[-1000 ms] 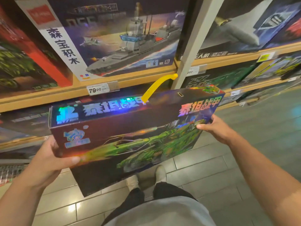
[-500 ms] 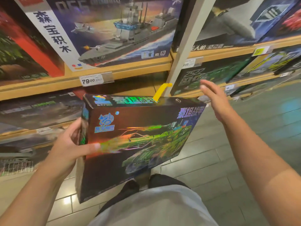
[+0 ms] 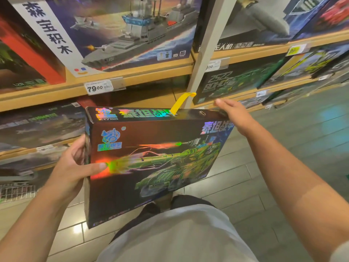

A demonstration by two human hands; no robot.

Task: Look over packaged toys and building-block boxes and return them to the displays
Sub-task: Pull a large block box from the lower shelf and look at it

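Shelves (image 3: 132, 76) behind hand-held tank box (image 3: 151, 157)

the tank box (image 3: 154, 163) is glossy cardboard with holographic foil print (rainbow glints on the lettering); its yellow handle (image 3: 182, 103) looks like smooth plastic. wooden shelf (image 3: 132, 76), shiny tiled floor (image 3: 283, 167).

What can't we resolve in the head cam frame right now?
- Left hand: fingers hidden behind the tank box; only the thumb shows on its front.
- Right hand: contact with the box's top corner unclear.
- Yellow handle: far end is loose; why cannot be told.
- Price tag: 79.00 legible, small print too fine.
- Warship box: top cut off by the frame edge.
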